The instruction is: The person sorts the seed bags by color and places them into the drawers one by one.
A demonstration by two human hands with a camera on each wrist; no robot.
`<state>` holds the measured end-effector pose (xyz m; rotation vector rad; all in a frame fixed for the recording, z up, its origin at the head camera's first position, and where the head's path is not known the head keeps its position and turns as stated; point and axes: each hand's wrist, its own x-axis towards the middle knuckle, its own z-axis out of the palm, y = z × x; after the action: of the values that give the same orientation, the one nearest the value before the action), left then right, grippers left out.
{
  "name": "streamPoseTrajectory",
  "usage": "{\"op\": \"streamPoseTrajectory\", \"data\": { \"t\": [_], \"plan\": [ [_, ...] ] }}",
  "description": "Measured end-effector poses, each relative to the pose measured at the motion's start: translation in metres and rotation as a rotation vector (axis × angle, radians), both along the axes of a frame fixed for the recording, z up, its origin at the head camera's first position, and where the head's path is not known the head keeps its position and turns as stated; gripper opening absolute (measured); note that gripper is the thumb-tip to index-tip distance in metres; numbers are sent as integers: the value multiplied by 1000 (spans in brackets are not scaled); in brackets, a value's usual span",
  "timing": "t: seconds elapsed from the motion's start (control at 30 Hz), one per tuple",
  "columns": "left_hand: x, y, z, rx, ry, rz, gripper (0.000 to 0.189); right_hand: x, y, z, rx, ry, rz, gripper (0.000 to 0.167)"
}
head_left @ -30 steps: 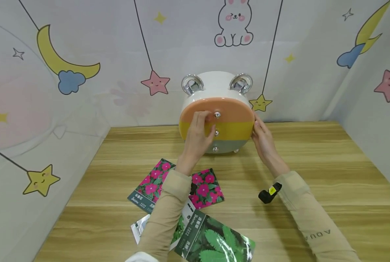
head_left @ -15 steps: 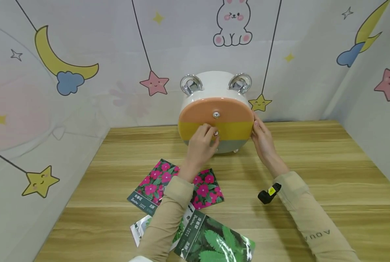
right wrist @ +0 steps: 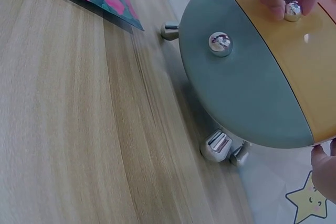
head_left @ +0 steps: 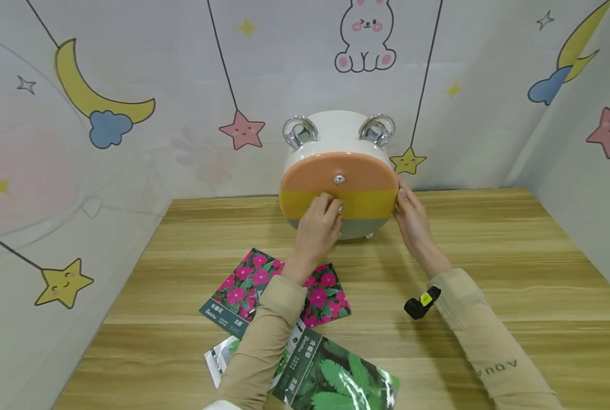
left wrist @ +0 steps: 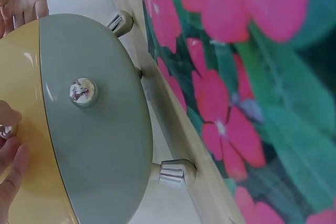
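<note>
A small white cabinet [head_left: 338, 128] with silver ears stands at the back of the table, its rounded front banded by an orange drawer [head_left: 366, 171], a yellow drawer [head_left: 371, 204] and a grey-green drawer [right wrist: 241, 87]. Each has a round silver knob. My left hand [head_left: 316, 228] pinches the yellow drawer's knob [right wrist: 293, 11] between thumb and fingers. Against the cabinet's right side rests my right hand [head_left: 413, 222], fingers extended along the edge. All the drawers sit flush in the front.
Pink-flower packets [head_left: 235, 293] and a green-leaf packet [head_left: 346, 376] lie on the wooden table [head_left: 489, 245], partly under the left forearm. A black strap with a yellow label [head_left: 422, 302] is at the right wrist. Printed cloth walls [head_left: 181, 68] close off the back and sides.
My left hand has moved down from beside the orange drawer's knob to the yellow drawer's knob and now pinches it. The right hand has stayed in place.
</note>
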<state>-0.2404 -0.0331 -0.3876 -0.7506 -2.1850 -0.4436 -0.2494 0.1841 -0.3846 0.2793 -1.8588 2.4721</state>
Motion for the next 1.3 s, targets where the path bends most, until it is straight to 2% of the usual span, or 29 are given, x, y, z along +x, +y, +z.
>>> {"op": "streamPoseTrajectory", "data": {
  "t": [0.33,0.73,1.3],
  "plan": [
    [2,2,0,-29,-16,20,16,1,2,-2,-2,-29,7,53],
    [6,2,0,-41,0,23,18,0,6,-4,-19,-2,36,52],
    [15,0,4,-49,-3,19,17,-1,7,0,-44,-16,59,53]
  ]
}}
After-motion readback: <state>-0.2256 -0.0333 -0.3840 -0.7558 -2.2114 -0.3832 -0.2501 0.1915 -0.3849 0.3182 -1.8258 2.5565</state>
